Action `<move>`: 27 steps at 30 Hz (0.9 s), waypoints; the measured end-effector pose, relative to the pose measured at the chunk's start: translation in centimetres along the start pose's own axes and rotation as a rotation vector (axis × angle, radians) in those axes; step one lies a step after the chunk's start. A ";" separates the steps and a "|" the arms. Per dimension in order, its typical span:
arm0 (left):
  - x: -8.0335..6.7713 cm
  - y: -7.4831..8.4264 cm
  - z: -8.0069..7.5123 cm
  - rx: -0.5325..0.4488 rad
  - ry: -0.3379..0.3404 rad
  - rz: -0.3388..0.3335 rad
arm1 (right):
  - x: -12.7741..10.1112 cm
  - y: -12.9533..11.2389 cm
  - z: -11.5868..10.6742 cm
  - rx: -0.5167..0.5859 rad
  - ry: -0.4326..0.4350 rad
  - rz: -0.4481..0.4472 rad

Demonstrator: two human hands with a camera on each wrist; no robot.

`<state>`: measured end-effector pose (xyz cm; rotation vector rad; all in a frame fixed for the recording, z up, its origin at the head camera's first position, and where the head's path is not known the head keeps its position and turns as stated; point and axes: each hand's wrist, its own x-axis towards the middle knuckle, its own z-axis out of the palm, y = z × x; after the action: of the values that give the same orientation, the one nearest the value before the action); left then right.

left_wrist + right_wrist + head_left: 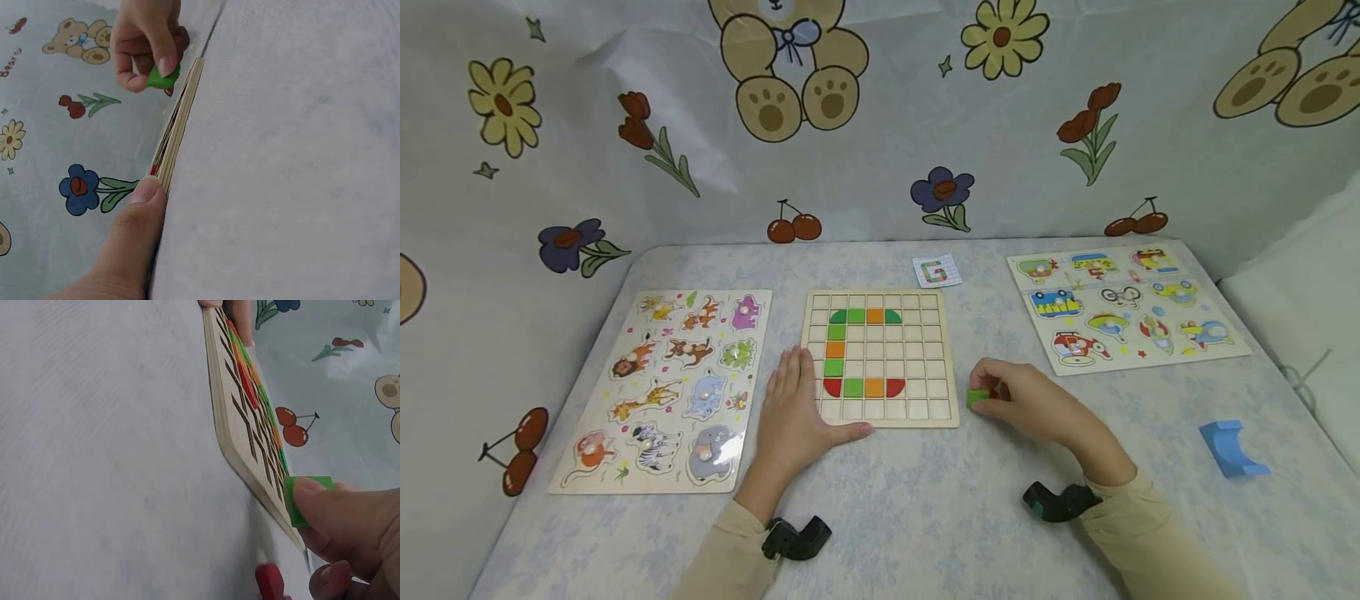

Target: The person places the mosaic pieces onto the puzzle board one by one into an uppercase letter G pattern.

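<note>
A wooden grid board (925,412) holds green, orange and red pieces laid in a C shape. My left hand (793,417) lies with straight fingers along its left side, the thumb (134,219) against its front edge. Just off the board's right edge, my right hand (1022,400) pinches a green block (977,397) between thumb and finger; the block (312,481) looks square-faced in the right wrist view. A red piece (270,581) shows below that hand; I cannot tell whether it is held or lies on the table.
An animal puzzle board (677,392) lies at left, a vehicle puzzle board (1127,312) at back right. Behind the grid board is a small pattern card (937,270). A blue arch-shaped piece (1231,448) lies at far right. A printed cloth wall (880,167) rises behind the table.
</note>
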<state>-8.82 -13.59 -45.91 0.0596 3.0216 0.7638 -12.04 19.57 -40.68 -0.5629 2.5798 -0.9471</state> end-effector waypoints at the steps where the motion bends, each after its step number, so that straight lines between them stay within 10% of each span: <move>1: 0.0 0.0 0.0 0.001 -0.001 0.000 | 0.4 -0.2 0.2 0.019 0.025 0.006; 27: 0.0 0.2 0.0 0.020 -0.008 -0.013 | 7.5 -5.5 5.7 0.001 0.227 0.014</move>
<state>-8.79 -13.46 -45.84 0.0434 3.0196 0.7300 -14.72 9.11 -42.36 -0.4594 2.7783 -1.0624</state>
